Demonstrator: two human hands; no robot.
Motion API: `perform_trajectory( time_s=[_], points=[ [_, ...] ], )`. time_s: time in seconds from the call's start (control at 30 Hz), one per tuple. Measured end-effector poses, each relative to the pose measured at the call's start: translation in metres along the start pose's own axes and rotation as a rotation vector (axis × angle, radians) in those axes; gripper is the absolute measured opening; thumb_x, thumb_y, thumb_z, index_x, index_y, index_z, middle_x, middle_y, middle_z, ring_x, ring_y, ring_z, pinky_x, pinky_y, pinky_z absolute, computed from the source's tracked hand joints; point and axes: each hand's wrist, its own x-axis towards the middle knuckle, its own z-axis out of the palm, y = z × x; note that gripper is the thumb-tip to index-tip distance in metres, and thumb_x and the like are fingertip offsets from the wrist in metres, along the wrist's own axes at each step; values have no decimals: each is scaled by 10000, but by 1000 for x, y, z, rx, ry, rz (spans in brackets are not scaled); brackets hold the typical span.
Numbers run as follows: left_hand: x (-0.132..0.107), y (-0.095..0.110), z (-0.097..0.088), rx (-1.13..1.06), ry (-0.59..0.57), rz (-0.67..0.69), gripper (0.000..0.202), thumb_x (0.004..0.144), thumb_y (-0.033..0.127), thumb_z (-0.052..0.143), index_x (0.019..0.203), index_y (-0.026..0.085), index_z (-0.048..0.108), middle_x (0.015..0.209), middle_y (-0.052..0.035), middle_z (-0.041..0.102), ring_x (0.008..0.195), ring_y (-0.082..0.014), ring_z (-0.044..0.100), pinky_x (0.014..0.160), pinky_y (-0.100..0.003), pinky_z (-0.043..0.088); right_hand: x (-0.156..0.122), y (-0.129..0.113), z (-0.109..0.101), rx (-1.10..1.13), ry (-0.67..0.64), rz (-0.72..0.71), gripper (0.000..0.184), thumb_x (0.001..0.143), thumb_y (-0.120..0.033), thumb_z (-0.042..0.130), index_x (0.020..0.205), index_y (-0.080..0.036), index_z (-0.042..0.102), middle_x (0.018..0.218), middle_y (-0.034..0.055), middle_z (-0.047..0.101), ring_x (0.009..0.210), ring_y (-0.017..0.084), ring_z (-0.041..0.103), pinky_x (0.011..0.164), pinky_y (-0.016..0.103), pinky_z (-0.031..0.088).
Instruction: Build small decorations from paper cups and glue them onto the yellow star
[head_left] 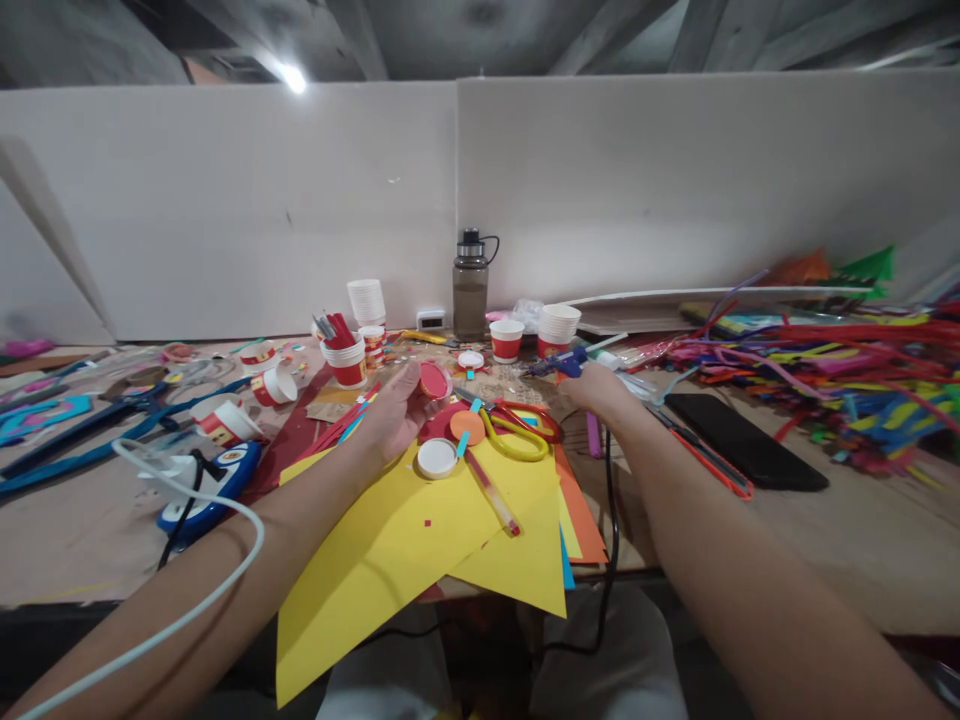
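My left hand (397, 410) rests on the yellow paper sheets (420, 530) and pinches a small red paper disc (433, 380) between thumb and fingers. My right hand (604, 385) reaches further back and is closed round a blue glue gun (562, 362), whose nozzle points left and whose black cord (609, 520) runs back over the table edge. Between the hands lie yellow-and-red scissors (517, 430), an orange disc (466, 427), a white lid (436, 458) and a glue stick (491, 490).
Red-and-white paper cups (559, 330) and a cup of tools (346, 360) stand behind, beside a dark water bottle (470, 285). A black phone (742, 440) lies right, near heaps of coloured pipe cleaners (840, 370). Blue cutouts and a white cable (187, 480) are at left.
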Motion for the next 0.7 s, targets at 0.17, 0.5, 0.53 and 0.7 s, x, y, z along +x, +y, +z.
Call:
perform_trajectory(
  time_s=[0.17,0.5,0.53,0.7],
  points=[
    [4,0,-6,-5,16,-4,299,825,375,644,1037,164,642,981,-98,709,851,-181,688,685,-276,571,-4,-9,-7,49,48,69,353,755,-290,560,1059,-134,648,1014,164,692,924,285,651,730,329,490],
    [5,6,-3,-55,102,-14,257,841,398,614,920,154,635,822,-65,703,770,-171,689,668,-283,573,-37,-52,-9,856,-146,-348,488,713,-256,652,1184,-201,534,981,43,680,817,185,637,645,273,519],
    [6,7,-2,-69,119,-14,254,839,399,616,887,149,628,790,-58,696,748,-165,687,672,-285,573,-41,-54,-9,827,-143,-365,484,726,-283,658,1189,-202,545,999,48,683,854,196,635,692,295,527],
    [4,8,-1,-96,124,-8,265,809,398,655,780,142,592,702,-29,669,648,-134,664,663,-275,574,-57,-63,-11,667,-143,-452,516,803,-343,622,1290,-214,513,1190,71,648,1052,233,598,914,394,485]
  ],
)
